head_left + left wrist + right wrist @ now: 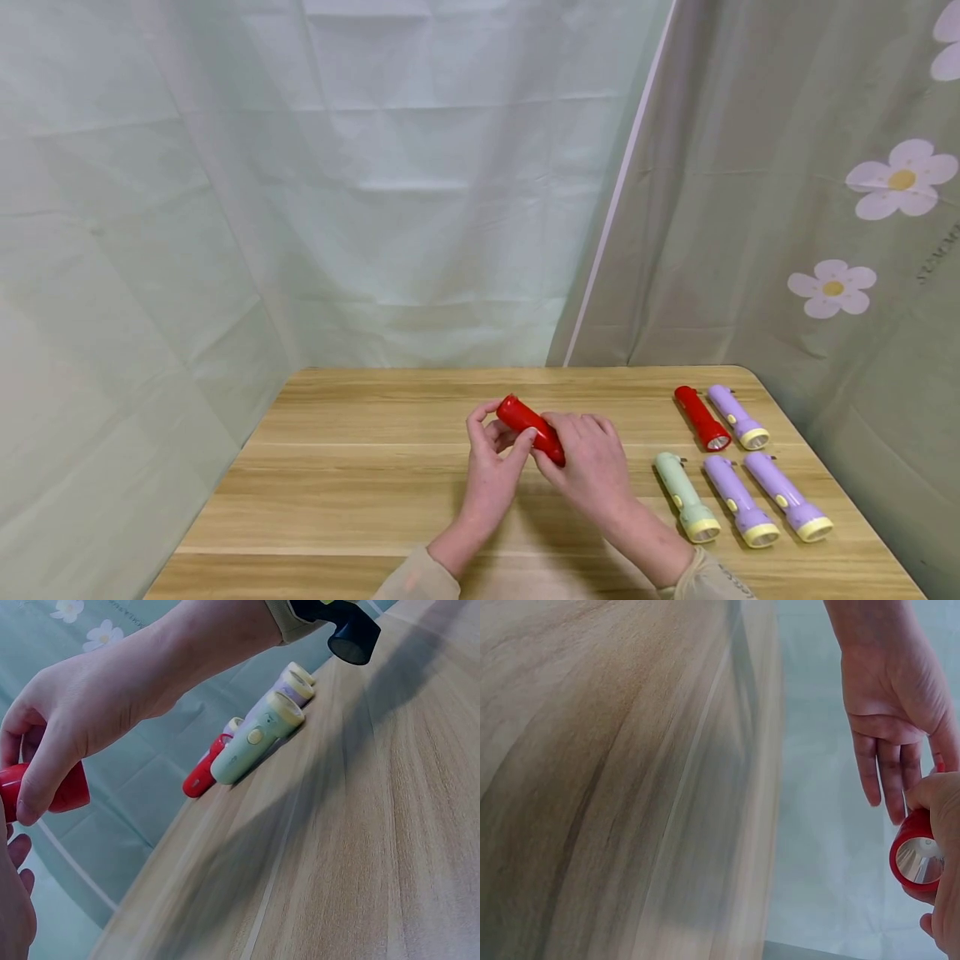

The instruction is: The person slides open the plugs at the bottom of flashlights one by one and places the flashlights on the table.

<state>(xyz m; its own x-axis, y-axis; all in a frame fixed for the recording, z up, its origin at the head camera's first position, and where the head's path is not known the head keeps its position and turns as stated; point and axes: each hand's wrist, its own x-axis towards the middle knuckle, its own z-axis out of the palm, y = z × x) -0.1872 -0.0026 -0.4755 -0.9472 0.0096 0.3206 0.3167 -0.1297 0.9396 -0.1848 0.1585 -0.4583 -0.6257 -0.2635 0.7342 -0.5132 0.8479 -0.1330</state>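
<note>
A red flashlight is held between both hands above the wooden table, tilted with its tail up to the left. My right hand grips it round the head end; in the right wrist view the lens shows below those fingers. My left hand pinches its body and tail with thumb and index finger. Its other fingers hang fairly straight in the right wrist view, where the left palm shows. In the left wrist view, the right thumb lies across the red body.
On the table's right side lie another red flashlight, a green one and purple ones, lenses toward the near side. Curtains hang behind and beside the table.
</note>
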